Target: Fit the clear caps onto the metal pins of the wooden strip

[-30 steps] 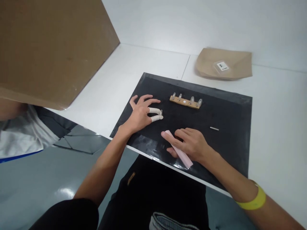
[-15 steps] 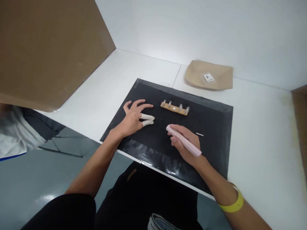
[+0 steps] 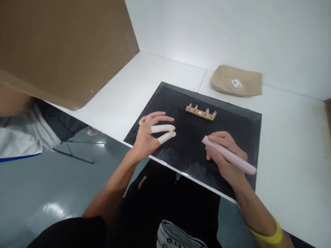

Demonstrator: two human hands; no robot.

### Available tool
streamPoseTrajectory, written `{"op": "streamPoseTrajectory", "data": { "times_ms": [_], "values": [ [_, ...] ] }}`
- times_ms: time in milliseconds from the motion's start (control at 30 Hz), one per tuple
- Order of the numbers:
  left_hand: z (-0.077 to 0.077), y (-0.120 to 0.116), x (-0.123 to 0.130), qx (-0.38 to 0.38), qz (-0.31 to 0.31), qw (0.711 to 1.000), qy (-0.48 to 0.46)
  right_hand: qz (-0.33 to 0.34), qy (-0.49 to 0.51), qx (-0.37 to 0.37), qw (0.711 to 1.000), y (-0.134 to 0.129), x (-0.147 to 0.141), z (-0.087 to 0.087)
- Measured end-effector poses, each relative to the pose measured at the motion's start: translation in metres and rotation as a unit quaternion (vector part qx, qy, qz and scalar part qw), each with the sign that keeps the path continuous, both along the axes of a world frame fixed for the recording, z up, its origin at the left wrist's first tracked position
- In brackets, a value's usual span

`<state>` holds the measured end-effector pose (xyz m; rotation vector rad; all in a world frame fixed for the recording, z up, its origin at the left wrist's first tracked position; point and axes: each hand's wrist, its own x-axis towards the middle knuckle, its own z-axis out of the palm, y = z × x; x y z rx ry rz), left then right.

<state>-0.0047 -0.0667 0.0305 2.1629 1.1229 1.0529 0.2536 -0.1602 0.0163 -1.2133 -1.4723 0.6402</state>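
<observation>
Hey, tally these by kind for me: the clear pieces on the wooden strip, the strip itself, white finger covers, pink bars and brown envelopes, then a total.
Clear pieces on the strip: 4
Wooden strip: 1
White finger covers: 2
Pink bar: 1
Brown envelope: 1
Total: 9

Operator's apparel, as we see it from the head camera. Left hand (image 3: 146,139): we record white, wrinkled finger covers on the index finger (image 3: 162,128) and thumb (image 3: 164,138). Right forearm (image 3: 250,206): one plain yellow band (image 3: 276,236). Left upper arm: black sleeve (image 3: 72,234). Legs: black trousers (image 3: 181,203) with a small tan patch (image 3: 142,182) on one thigh. At the lap we note pale fabric (image 3: 163,237) with dark lettering, cut by the lower edge; garment type unclear to us.
</observation>
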Motion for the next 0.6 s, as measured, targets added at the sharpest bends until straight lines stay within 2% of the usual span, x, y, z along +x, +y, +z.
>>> {"op": "streamPoseTrajectory", "data": {
  "times_ms": [133,267,367,500,533,567,600],
  "values": [
    [-0.004,-0.022,-0.023,-0.039,0.016,0.991,-0.125,0.02,0.194,0.004,0.981,-0.048,-0.025,-0.004],
    [-0.002,-0.045,-0.035,-0.091,-0.013,0.981,-0.171,0.021,0.242,-0.007,0.97,-0.073,-0.046,-0.013],
    [0.001,-0.06,-0.028,-0.108,-0.014,0.979,-0.175,0.017,0.214,-0.008,0.977,-0.073,-0.052,-0.007],
    [0.002,-0.072,-0.009,-0.115,-0.029,0.977,-0.177,-0.097,0.144,0.047,0.984,-0.072,-0.062,0.021],
    [0.002,-0.074,-0.004,-0.111,-0.04,0.978,-0.172,-0.083,0.052,0.05,0.994,-0.073,-0.066,0.029],
    [0.002,-0.075,0.001,-0.106,-0.052,0.979,-0.165,-0.037,-0.036,0.05,0.997,-0.074,-0.069,0.036],
    [0.002,-0.076,0.005,-0.103,-0.066,0.98,-0.158,-0.002,-0.07,0.052,0.996,-0.075,-0.071,0.042]
  ]
}}
